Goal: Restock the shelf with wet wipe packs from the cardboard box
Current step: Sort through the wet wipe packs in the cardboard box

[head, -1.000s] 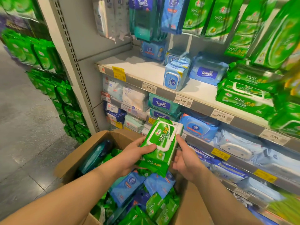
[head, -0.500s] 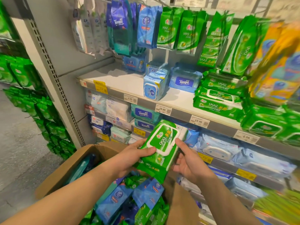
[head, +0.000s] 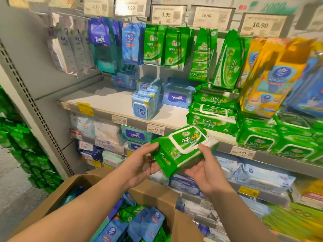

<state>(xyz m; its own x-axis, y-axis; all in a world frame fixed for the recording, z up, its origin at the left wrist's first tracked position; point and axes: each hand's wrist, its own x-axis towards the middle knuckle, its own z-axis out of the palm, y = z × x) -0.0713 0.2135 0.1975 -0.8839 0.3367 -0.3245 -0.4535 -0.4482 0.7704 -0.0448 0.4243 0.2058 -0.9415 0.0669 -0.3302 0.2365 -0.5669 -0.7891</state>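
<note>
Both hands hold one green wet wipe pack [head: 181, 147] with a white lid, tilted, just below the front lip of the grey shelf [head: 108, 100]. My left hand [head: 139, 165] grips its left end with the thumb on top. My right hand [head: 204, 170] cups its right underside, thumb on the lid. A stack of matching green packs [head: 213, 112] lies on the shelf just above and right. The open cardboard box [head: 157, 194] sits below my forearms, holding several blue and green packs [head: 145, 222].
Blue packs [head: 145, 103] and a Tempo pack [head: 178, 95] stand mid-shelf. Hanging packs [head: 155, 46] fill the hooks above. Lower shelves [head: 258, 177] hold pale blue packs. More green packs [head: 288, 138] crowd the right side. A perforated upright [head: 35, 109] borders the left.
Both hands have lifted the green pack up and to the right, toward the shelf edge, and tilted it flatter. The view has risen, showing the hanging rows and price tags.
</note>
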